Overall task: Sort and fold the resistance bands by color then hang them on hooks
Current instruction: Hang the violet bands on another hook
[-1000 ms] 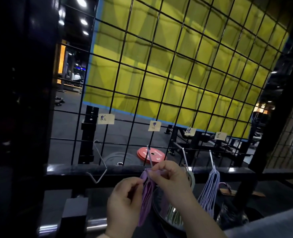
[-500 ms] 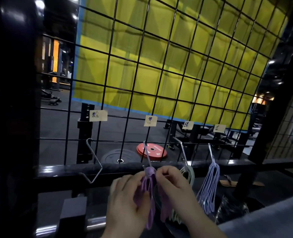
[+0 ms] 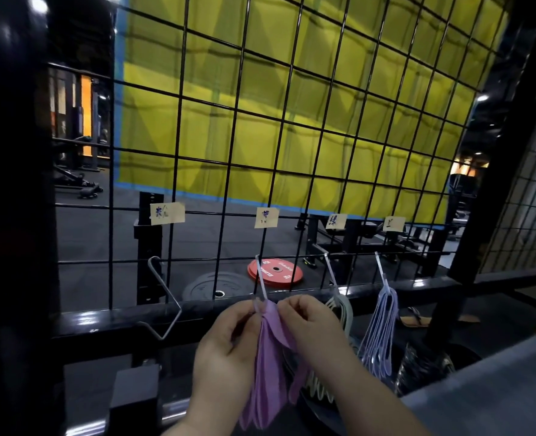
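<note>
The left hand and right hand are each pinching the top of the purple resistance bands, which are hanging at the tip of a metal hook near the wire grid's bottom edge. Toward the right edge, green bands and pale blue bands are dangling from their own hooks.

One hook has its tip hidden behind the purple bands. The right hand covers part of the green bands. Writing on the labels seems too blurred to read.
</note>
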Available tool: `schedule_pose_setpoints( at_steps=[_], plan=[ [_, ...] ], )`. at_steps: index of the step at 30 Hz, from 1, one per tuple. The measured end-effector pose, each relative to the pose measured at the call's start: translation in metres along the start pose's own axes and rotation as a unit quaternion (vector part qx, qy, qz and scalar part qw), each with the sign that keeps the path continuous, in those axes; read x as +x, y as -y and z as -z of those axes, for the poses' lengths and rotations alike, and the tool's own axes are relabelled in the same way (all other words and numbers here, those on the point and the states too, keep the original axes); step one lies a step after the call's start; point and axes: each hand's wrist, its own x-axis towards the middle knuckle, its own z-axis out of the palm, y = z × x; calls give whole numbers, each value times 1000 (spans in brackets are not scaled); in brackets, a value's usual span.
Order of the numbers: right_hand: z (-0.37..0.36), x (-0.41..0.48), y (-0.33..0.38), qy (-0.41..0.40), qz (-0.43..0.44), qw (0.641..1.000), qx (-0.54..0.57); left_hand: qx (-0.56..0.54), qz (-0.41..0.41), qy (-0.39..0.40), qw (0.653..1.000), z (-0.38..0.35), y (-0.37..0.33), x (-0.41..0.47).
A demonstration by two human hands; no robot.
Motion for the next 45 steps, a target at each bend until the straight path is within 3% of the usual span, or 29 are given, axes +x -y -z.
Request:
schedule_pose_setpoints(
  at_steps=[4, 11, 19, 28, 41, 45],
  plan=[
    [-1, 1, -4, -3, -22, 999, 43, -31, 5, 16, 999, 1, -3, -1],
    [-3, -7, -13, 50, -25, 998, -5, -115, 63, 22, 991, -5, -4, 0],
    [-7, -14, -18, 95, 21, 994, -49, -86, 65, 23, 994, -9, 7, 0],
    [-9, -17, -21, 84, 76, 989, -95, -106, 61, 24, 992, -12, 8, -2],
    [-8, -19, -31, 121, 32, 991, 50, -68, 80, -6, 994, -15, 18, -3],
    [-6, -20, -33, 118, 36, 991, 47, 47, 94, 54, 993, -18, 22, -2]
  ],
)
